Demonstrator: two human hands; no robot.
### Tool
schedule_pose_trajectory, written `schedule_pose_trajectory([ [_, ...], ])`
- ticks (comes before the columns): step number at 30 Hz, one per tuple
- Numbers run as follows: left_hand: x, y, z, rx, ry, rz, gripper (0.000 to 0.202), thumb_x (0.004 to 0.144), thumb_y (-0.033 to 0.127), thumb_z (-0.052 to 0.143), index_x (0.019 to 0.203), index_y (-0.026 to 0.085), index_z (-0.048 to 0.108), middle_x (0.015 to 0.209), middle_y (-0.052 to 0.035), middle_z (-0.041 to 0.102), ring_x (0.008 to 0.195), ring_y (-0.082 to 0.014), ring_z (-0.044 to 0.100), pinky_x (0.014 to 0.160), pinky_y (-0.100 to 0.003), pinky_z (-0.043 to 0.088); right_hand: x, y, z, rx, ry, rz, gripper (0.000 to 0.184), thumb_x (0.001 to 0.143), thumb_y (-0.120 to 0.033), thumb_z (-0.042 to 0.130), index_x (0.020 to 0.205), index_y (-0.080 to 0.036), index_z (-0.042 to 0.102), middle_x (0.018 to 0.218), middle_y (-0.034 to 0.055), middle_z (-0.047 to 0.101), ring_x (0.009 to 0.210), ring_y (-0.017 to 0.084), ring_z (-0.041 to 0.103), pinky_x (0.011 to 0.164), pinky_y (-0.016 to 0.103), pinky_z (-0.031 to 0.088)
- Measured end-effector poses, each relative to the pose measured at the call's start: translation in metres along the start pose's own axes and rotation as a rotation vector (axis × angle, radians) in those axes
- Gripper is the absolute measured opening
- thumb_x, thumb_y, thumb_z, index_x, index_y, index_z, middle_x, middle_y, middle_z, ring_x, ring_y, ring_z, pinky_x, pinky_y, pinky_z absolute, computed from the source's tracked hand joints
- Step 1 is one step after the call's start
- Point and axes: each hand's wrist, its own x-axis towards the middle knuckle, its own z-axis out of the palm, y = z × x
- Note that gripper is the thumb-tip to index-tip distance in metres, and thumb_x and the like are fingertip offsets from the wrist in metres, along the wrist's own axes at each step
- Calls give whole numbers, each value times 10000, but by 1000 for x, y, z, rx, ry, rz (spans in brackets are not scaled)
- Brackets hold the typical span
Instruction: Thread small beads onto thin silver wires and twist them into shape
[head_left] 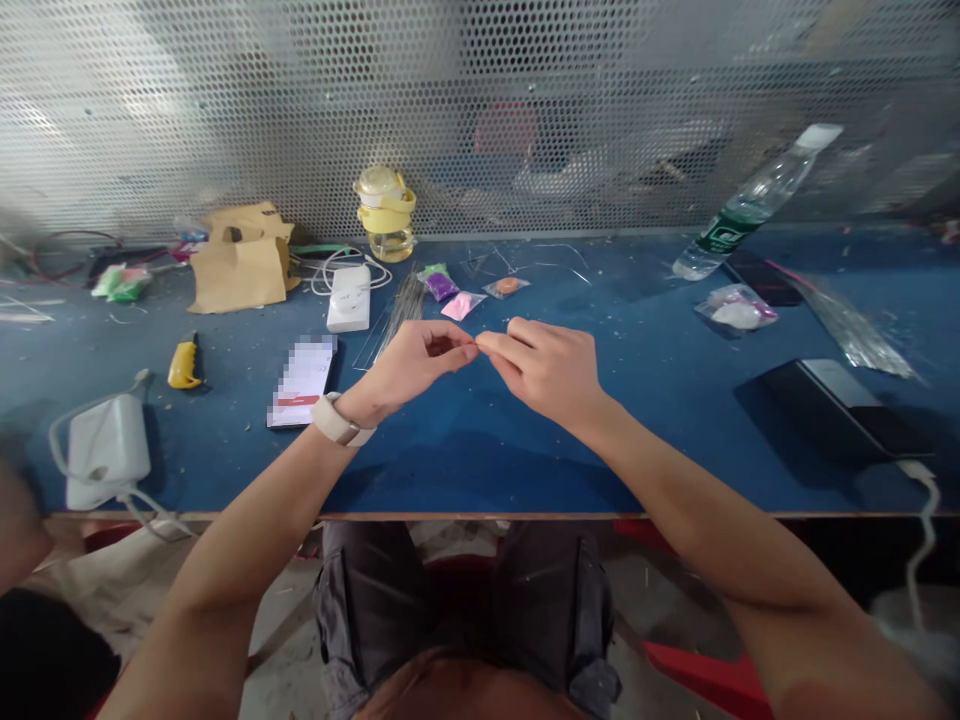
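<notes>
Over the middle of the blue table (480, 440), my left hand (411, 368) and my right hand (551, 368) meet at the fingertips. Thumb and fingers are pinched on both sides; anything held between them is too small to make out. Just beyond the hands lie small clear packets: a purple and green one (441, 284), a pink one (461, 305) and an orange one (507, 287). Behind my left hand is a bundle of thin wire-like strands (405, 305). Several loose strands (547, 262) are scattered farther back.
To the left are a phone (304, 380), white charger box (349, 298), yellow-handled tool (184, 366), brown paper (240, 272) and white adapter (109, 450). A yellow-lidded cup (386, 215) stands behind. On the right, a bottle (750, 215) leans against the perforated panel (600, 110), near a dark device (847, 410).
</notes>
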Motion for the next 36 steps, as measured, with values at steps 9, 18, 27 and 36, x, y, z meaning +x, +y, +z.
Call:
schedule_pose_trajectory([
  [9, -3, 3, 3, 226, 117, 173, 113, 1007, 248, 817, 918, 186, 785, 883, -27, 796, 791, -132, 696, 728, -270, 548, 1, -2, -4, 109, -12, 64, 346, 1186, -347, 561, 1058, -244, 865, 841, 11, 777, 680, 126, 622, 590, 303, 324],
  [18, -5, -9, 2, 807, 210, 641, 188, 1156, 249, 640, 984, 208, 703, 953, -34, 764, 842, -162, 698, 757, -325, 492, 5, 0, -1, 609, -78, 276, 203, 1108, -325, 675, 1028, -215, 827, 665, -46, 543, 591, 123, 469, 625, 309, 367],
  [27, -7, 7, -6, 1064, 153, 903, 193, 1147, 108, 576, 1028, 215, 683, 987, -28, 794, 828, -168, 680, 717, -339, 529, 10, 2, -4, 992, -202, 468, 359, 1048, -559, 768, 929, -221, 795, 588, -75, 456, 527, 100, 327, 531, 311, 251],
  [36, -5, 0, -1, 667, 164, 651, 24, 1100, 193, 702, 1105, 198, 724, 1031, -41, 772, 809, -132, 701, 724, -287, 583, 6, 1, -1, 579, -28, 259, 231, 1118, -346, 681, 1016, -214, 841, 588, -62, 518, 531, 107, 439, 579, 306, 334],
])
